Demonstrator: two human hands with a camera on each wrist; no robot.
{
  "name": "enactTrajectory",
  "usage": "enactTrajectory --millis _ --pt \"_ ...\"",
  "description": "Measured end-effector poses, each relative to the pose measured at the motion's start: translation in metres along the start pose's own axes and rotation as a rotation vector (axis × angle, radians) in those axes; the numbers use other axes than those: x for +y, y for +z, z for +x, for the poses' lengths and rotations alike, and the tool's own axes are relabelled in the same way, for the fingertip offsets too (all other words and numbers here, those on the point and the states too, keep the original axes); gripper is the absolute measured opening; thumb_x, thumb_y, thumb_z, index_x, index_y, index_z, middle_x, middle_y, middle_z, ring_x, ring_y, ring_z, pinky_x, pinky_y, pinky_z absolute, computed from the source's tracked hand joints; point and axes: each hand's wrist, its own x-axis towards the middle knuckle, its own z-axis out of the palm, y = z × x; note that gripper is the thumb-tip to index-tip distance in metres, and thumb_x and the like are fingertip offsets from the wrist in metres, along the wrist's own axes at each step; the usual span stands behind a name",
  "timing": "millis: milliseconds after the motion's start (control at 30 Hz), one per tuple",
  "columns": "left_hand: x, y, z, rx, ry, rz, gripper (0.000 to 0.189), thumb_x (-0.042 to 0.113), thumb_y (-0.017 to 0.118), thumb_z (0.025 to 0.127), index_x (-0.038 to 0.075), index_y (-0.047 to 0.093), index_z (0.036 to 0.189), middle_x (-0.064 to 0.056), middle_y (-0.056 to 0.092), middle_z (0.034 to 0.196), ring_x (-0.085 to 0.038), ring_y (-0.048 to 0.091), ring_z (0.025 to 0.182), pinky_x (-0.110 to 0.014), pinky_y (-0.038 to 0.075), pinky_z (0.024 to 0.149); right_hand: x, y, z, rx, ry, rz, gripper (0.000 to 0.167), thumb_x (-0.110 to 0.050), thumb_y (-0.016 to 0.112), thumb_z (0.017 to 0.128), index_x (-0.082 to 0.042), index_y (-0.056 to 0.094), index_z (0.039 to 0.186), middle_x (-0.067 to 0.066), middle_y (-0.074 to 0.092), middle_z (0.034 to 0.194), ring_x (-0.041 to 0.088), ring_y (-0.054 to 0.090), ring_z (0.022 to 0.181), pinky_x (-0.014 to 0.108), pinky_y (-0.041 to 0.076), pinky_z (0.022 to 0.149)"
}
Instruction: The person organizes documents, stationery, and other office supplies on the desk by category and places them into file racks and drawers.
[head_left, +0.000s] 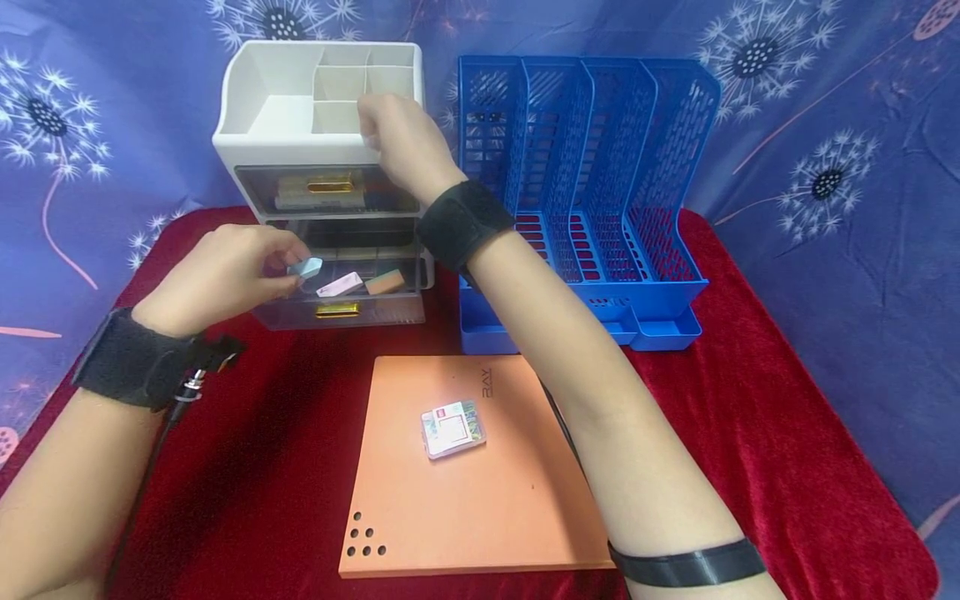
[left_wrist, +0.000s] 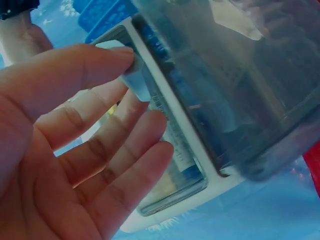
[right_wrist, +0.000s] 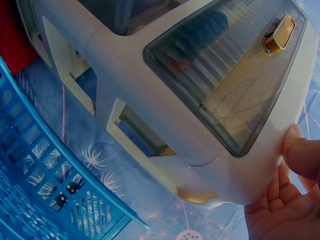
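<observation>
My left hand (head_left: 217, 271) pinches a pale blue slanted eraser (head_left: 306, 267) between thumb and fingers, over the pulled-out lower drawer (head_left: 393, 312) of a white desk organizer (head_left: 300, 150). Close by in that drawer lie a pink-and-white eraser (head_left: 340, 285) and an orange one with a green edge (head_left: 386, 282). In the left wrist view the eraser (left_wrist: 139, 85) sits at the thumb tip, the other fingers loosely bent. My right hand (head_left: 408, 146) holds the organizer's top front rim near its right corner; the right wrist view shows thumb and fingers around that edge (right_wrist: 287, 165).
A blue mesh file rack (head_left: 585, 292) stands right of the organizer. On the red cloth in front lies an orange board (head_left: 450, 517) bearing a small clear case (head_left: 453, 429). The organizer's upper drawer (head_left: 285, 196) is closed, with items inside. Patterned blue fabric hangs behind.
</observation>
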Motion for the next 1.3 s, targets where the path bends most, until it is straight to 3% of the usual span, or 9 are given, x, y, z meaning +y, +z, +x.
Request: enactTrajectory --millis 367,633,967,1300 --pt "-0.012 0.020 0.016 -0.028 -0.051 0.003 0.014 0.004 0.070 0.073 0.005 0.069 0.087 -0.007 0.066 0.074 -0.020 0.060 0.067 -0.041 0.046 0.062 0.000 0.001 0.002 -0.003 -0.005 -0.012 0.010 -0.002 0.053 0.089 -0.011 0.053 0.094 -0.001 0.057 0.097 0.012 0.049 0.090 0.022 0.041 0.079" --pt "-0.021 0.034 0.028 -0.043 -0.053 0.023 0.018 0.004 0.070 0.071 0.001 0.069 0.090 -0.012 0.066 0.078 -0.026 0.062 0.073 -0.047 0.047 0.067 0.001 0.001 0.003 -0.015 0.009 -0.006 0.011 -0.004 0.052 0.091 -0.013 0.055 0.097 -0.002 0.058 0.099 0.011 0.050 0.091 0.021 0.041 0.080" --pt "-0.025 0.042 0.039 -0.037 -0.076 0.093 0.015 0.002 0.069 0.068 0.000 0.067 0.083 -0.011 0.064 0.071 -0.027 0.057 0.064 -0.049 0.046 0.066 0.001 0.001 0.003 -0.012 -0.004 -0.017 0.013 0.000 0.052 0.088 -0.012 0.053 0.093 -0.002 0.056 0.097 0.012 0.049 0.090 0.022 0.040 0.078" --pt "-0.025 0.047 0.043 -0.097 -0.094 0.125 0.020 0.003 0.073 0.069 -0.001 0.068 0.088 -0.012 0.066 0.073 -0.028 0.061 0.067 -0.049 0.047 0.065 0.000 0.001 0.001 -0.006 0.001 -0.013 0.012 -0.001 0.053 0.088 -0.012 0.053 0.093 -0.002 0.055 0.095 0.011 0.048 0.089 0.022 0.040 0.078"
